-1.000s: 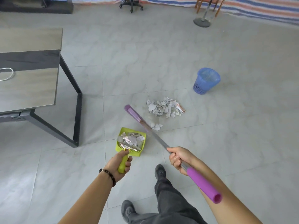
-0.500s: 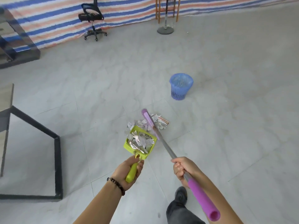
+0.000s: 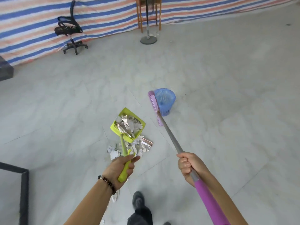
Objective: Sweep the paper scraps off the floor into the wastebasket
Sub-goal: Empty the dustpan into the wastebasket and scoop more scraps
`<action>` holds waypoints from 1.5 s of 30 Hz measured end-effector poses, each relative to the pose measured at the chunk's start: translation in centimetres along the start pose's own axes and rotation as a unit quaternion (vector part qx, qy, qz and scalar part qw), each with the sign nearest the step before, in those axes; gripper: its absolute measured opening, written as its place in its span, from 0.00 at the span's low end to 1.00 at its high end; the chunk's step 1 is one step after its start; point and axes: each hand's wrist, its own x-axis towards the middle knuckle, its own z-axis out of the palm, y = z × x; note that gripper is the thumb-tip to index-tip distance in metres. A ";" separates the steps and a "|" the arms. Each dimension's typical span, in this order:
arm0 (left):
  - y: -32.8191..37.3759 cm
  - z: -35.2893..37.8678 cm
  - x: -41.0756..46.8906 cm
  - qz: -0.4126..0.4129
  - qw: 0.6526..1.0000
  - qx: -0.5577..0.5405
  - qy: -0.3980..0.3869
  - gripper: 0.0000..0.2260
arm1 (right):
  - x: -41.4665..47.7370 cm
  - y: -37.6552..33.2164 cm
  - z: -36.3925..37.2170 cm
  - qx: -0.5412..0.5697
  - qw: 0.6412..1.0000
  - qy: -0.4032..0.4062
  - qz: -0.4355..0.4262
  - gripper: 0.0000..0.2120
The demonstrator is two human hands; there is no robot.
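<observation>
The left hand (image 3: 121,168) grips the handle of a green dustpan (image 3: 125,112) heaped with scraps (image 3: 129,125), and a further pile (image 3: 142,146) shows beneath that handle on the tiled floor (image 3: 227,111). The right hand (image 3: 189,166) is curled round the grey shaft of the broom (image 3: 168,135), whose purple head, to the right of the pan, overlaps the left edge of the blue wastebasket (image 3: 167,103). Far back, a chair (image 3: 69,30) and a round-footed stand (image 3: 148,40) sit before a striped tarp (image 3: 105,12).

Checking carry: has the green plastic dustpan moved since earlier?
Yes: the green plastic dustpan passed over the paper scrap pile, from its near side toward the blue plastic wastebasket.
</observation>
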 end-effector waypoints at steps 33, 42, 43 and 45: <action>20.2 21.5 33.8 -0.133 0.883 0.449 0.005 0.10 | 20.9 -30.7 4.6 0.133 0.988 0.060 0.056 0.16; 19.2 24.3 34.1 -0.088 0.877 0.470 0.050 0.11 | 21.4 -31.6 1.0 0.188 0.979 0.042 0.066 0.16; 19.0 24.4 34.0 -0.082 0.876 0.473 0.052 0.11 | 21.6 -31.4 0.8 0.189 0.979 0.043 0.068 0.16; 18.7 24.5 33.7 -0.069 0.874 0.477 0.055 0.10 | 21.9 -31.2 0.5 0.188 0.978 0.049 0.072 0.16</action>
